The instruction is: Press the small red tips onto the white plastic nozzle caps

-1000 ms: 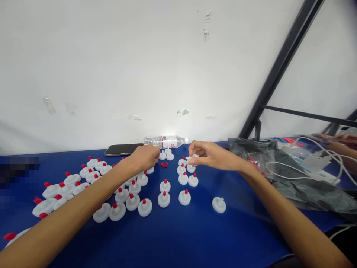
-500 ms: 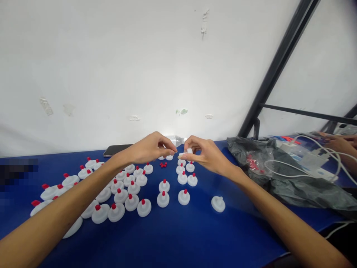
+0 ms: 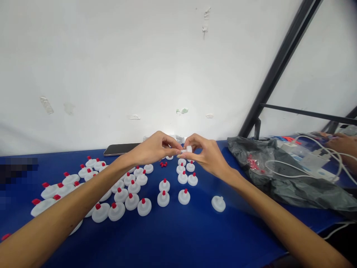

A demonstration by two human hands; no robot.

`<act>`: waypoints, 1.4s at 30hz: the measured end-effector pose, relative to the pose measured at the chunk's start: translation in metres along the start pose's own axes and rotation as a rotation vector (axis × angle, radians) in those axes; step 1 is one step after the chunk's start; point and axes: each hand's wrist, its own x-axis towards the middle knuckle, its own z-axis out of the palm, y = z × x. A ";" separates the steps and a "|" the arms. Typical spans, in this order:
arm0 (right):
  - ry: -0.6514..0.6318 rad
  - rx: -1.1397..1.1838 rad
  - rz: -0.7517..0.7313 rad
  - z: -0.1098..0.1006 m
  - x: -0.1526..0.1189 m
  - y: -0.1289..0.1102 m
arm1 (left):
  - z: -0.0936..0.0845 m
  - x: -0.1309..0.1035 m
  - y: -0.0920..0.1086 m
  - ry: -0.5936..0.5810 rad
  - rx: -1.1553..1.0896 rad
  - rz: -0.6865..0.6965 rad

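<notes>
My right hand (image 3: pixel 205 152) pinches a small white plastic nozzled disc (image 3: pixel 189 149), held above the table with its nozzle pointing left. My left hand (image 3: pixel 160 149) meets it there, thumb and fingertips closed at the nozzle's end; whatever they grip is hidden. Below the hands lies a small pile of red caps (image 3: pixel 163 164). Red-capped white discs (image 3: pixel 144 207) stand in a large cluster on the left, partly behind my left forearm, and more (image 3: pixel 184 197) are in short rows at the middle. One uncapped white disc (image 3: pixel 218 204) lies by itself to the right.
The blue table (image 3: pixel 178 234) meets a white wall. A phone (image 3: pixel 121 149) and a clear plastic bottle (image 3: pixel 180 139) lie at the back. On the right are a dark plastic bag (image 3: pixel 301 190), a clear bag of red caps (image 3: pixel 256 163), white cables and another person's hand (image 3: pixel 341 143).
My left hand has moved right, closing the gap to the white disc, and its fingertips now meet the nozzle. My right hand has stayed nearly in place, still holding the disc.
</notes>
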 end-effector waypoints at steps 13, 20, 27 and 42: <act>0.095 0.227 0.023 0.000 0.001 -0.001 | 0.010 0.003 -0.007 0.077 0.210 0.049; 0.219 0.263 0.008 0.005 -0.002 -0.004 | 0.012 0.002 0.010 0.199 0.447 0.078; 0.194 0.365 0.101 0.013 -0.004 -0.009 | 0.014 0.001 0.013 0.213 0.677 0.063; -0.126 -0.406 0.084 -0.039 0.011 0.024 | 0.021 0.007 -0.037 0.102 0.828 -0.113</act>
